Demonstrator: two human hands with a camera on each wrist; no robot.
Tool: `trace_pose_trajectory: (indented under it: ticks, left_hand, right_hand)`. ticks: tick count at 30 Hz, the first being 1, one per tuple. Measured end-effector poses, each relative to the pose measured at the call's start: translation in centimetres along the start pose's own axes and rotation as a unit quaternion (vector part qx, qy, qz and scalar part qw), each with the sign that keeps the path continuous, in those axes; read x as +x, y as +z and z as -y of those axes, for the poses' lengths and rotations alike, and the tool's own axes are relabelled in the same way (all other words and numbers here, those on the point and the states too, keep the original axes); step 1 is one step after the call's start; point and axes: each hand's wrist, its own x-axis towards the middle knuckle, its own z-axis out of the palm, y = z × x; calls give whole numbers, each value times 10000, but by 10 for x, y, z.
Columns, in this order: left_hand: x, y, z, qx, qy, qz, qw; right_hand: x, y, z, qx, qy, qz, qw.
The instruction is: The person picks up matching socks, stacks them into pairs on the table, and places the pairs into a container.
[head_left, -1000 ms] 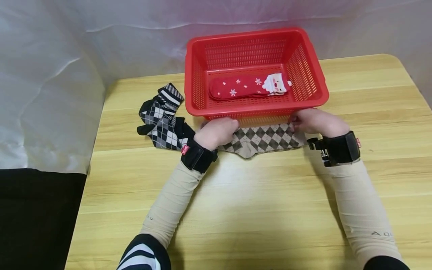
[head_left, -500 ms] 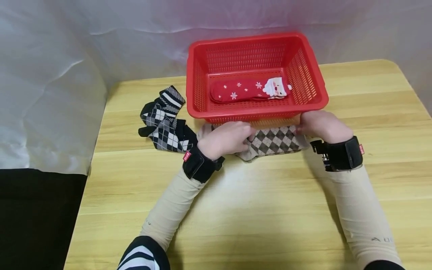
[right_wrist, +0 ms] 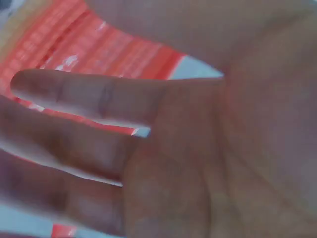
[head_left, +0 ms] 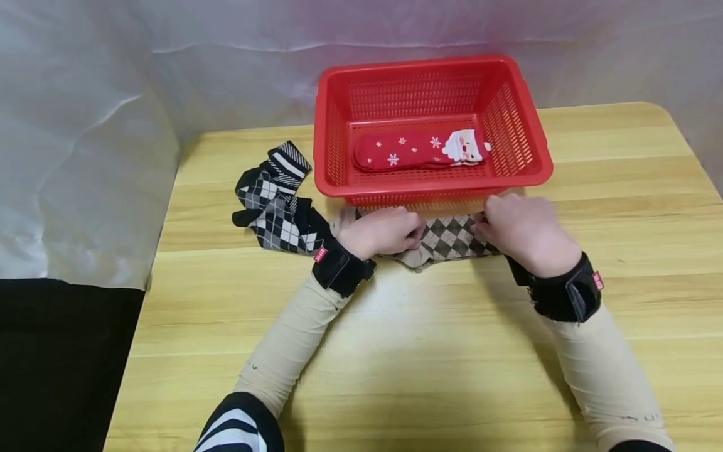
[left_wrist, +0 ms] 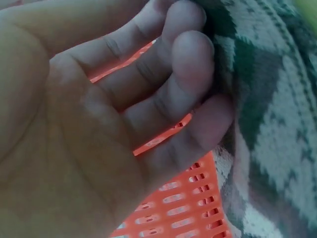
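Observation:
A beige and grey-brown argyle sock (head_left: 452, 238) lies lengthwise on the table before the red basket, heel bulging toward the person. My left hand (head_left: 386, 231) is over its middle, fingers curled at the fabric; in the left wrist view the fingertips (left_wrist: 195, 59) meet the argyle knit (left_wrist: 277, 114), while the thumb's contact is out of sight. At the sock's right part, my right hand (head_left: 525, 229) touches it with its fingertips in the head view. In the right wrist view its fingers (right_wrist: 99, 99) stretch out nearly straight. The right hand hides the sock's right end.
Behind the hands stands a red plastic basket (head_left: 432, 191) holding red socks (head_left: 407, 150) with snowflakes and a Santa face. Black, grey and white patterned socks (head_left: 277, 210) lie heaped to its left. A pale curtain (head_left: 226, 75) hangs behind the wooden table (head_left: 395, 364).
My left hand has slid right along the sock to its middle. The right hand has moved left and nearer the person, from the sock's right end. The basket stays in place.

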Motion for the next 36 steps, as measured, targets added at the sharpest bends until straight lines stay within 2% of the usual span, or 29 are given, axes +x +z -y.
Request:
trace_pose_trajectory:
  ticks: [2,4,8,11,16,19,24,29,34,36]
  left_hand:
    - [1,1,1,12,2,-21,10000]
    - [1,1,1,-18,-33,-2,10000]
    - [2,3,2,-58,-91,18,9999]
    - [3,4,3,-97,-133,27,9999]
    - [3,4,4,-172,-176,46,9997]
    - [3,3,7,-230,-324,142,9991]
    - [1,0,11,-254,-524,213,9981]
    - [0,-3,18,-284,-713,201,9968]
    - [-1,-6,23,-398,-889,359,9946]
    - [-2,-7,24,-370,-909,362,9945]
  right_hand:
    - [-1,1,8,-77,-216,28,9997]
    - [1,5,15,97,-556,190,9982]
    - [11,19,29,506,-1369,608,9874]
    - [16,30,37,508,-1601,735,9831]
    - [22,42,40,454,-1680,625,9828]
    - [26,45,40,605,-1707,580,9817]
    - [27,45,40,658,-1778,464,9808]
    - [25,45,41,543,-1617,385,9846]
    - [23,47,45,147,-1629,462,9855]
    - [22,46,44,209,-1575,632,9853]
